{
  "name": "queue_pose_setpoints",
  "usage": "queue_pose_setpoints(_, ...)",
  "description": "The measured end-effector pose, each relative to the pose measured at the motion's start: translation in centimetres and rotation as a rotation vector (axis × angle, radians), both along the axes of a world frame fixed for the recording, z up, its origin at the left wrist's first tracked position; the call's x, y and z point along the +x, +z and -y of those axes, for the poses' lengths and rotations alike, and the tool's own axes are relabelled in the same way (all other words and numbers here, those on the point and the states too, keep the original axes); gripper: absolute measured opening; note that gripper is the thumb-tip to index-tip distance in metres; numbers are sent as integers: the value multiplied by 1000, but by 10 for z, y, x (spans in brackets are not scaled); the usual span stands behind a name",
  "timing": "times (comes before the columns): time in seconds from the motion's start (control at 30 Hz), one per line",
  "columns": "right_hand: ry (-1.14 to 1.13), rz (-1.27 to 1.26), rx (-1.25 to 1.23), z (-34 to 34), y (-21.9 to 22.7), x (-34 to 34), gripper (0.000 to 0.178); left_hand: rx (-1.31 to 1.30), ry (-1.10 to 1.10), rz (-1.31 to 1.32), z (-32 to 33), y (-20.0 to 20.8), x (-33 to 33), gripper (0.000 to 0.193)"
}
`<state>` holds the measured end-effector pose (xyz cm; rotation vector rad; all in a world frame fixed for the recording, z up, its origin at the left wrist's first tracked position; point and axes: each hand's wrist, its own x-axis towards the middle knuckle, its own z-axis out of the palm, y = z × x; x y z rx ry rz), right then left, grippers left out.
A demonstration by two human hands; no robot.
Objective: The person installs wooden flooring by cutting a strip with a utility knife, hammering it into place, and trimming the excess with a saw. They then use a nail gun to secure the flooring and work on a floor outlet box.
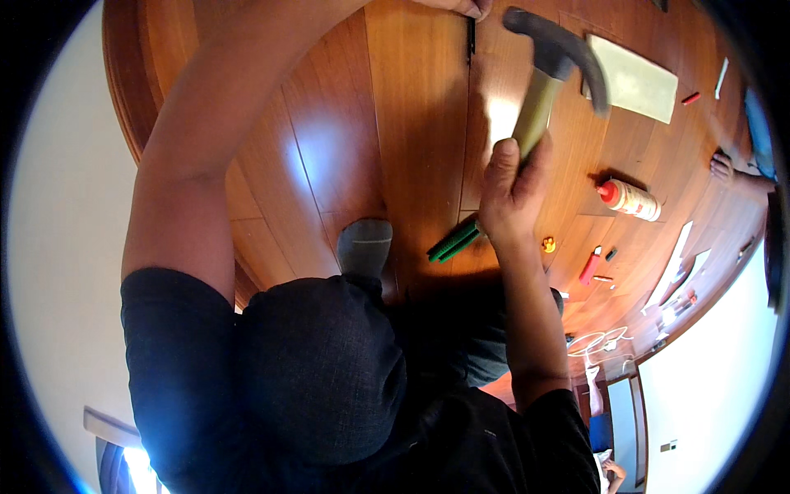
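My right hand (517, 185) is wrapped round the wooden handle of a claw hammer (553, 62), its dark head raised above the floor. At the top edge my left hand (461, 6), partly cut off by the picture's rim, has its fingertips pinched on a thin dark rod-like piece (471, 39). That piece points down along a seam between floorboards, left of the hammer head; its exact kind is unclear. Beside my right wrist lie green ribbed strips (453, 241) on the floor.
On the wooden floor (415, 107) to the right lie a pale rectangular board (632, 80), a red-tipped bottle (634, 200), a small yellow thing (549, 244), a red tool (590, 267) and a white cable (605, 339). Another person's hand or foot (722, 167) rests at far right.
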<state>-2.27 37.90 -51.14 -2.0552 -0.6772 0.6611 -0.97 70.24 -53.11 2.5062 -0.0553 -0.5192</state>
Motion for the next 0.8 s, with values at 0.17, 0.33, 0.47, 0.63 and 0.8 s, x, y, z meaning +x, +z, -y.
queue_pose_setpoints(0.17, -52, -36, 72, 6, 4, -8, 38, -19, 24, -52, -2, 3, 0, 21)
queue_pose_setpoints(0.33, 62, 40, -90, -4, -2, -6, 42, -9, -21, 28, -2, 2, -3, 21)
queue_pose_setpoints(0.47, 65, 79, -103, -3, 5, -6, 40, -25, -32, 31, -5, 5, -4, 21)
queue_pose_setpoints(0.63, -23, 44, -47, -3, 6, -9, 36, -10, -11, -31, -5, 9, -3, 22)
queue_pose_setpoints(0.8, 92, 25, -115, 0, 6, -5, 35, 9, 7, 0, -1, 8, -3, 22)
